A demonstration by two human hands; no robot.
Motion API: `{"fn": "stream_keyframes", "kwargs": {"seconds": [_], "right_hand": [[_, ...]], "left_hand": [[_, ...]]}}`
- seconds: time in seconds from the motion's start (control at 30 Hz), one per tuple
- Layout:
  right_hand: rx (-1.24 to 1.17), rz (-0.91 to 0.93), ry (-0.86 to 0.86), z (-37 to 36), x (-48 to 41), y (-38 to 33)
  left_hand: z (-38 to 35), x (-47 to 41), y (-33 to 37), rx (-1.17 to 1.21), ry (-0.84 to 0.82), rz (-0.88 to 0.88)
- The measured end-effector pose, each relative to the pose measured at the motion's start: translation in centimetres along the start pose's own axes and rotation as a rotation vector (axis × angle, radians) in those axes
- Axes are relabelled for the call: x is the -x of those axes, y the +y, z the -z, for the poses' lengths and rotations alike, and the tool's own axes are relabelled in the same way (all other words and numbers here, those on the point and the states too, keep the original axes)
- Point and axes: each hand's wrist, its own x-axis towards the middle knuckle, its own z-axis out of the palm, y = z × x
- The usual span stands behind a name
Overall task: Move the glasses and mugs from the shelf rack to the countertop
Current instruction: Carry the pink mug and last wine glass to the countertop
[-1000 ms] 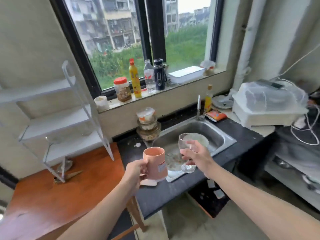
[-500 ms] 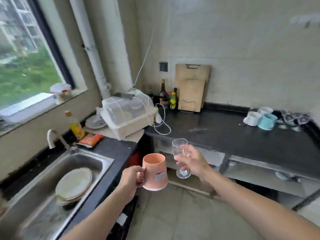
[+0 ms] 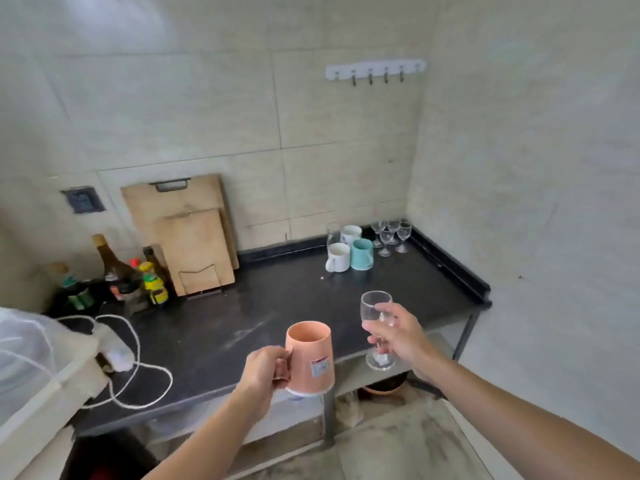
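— How far along are you?

— Mugs (image 3: 349,251) and stemmed glasses (image 3: 391,235) already stand at the countertop's (image 3: 277,306) far corner, well beyond your fingertips. Whether the rack is bare, you cannot tell.

— And your hands?

— Your left hand (image 3: 265,370) curls through the pink mug's (image 3: 310,356) handle; your right hand (image 3: 398,336) pinches the wine glass (image 3: 374,311) at bowl and stem. Both hang above the near edge.

A single head-worn camera looks forward and down onto the black tabletop (image 3: 277,306) from its near edge, close above it, facing the tiled corner where the tabletop ends, wooden cutting boards (image 3: 187,237) leaning at its far left.
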Motion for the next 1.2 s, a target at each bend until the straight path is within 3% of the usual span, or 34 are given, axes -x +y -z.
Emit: {"fn": "stream_keyframes", "kwargs": {"seconds": [0.2,0.4,0.8,1.0,1.2], "right_hand": [[-0.049,-0.059,0.198,5.0,-5.7,0.3],[-0.028,-0.120,0.278,10.9,-12.1,2.4],[0.116,-0.222,0.121,19.1,-33.7,5.0],[0.165,-0.288,0.101,19.4,-42.0,6.7],[0.193,-0.302,0.181,18.4,-49.3,7.6]], "left_hand": [[-6.5,-9.2,4.2,-0.097,-0.096,0.014],[-14.1,-16.2,4.4,-0.168,-0.163,0.089],[-26.6,-31.1,5.9,-0.173,-0.021,0.178],[-28.4,-36.2,5.8,-0.176,0.056,0.243],[-28.5,-42.3,6.6,-0.214,0.018,0.242]]}}
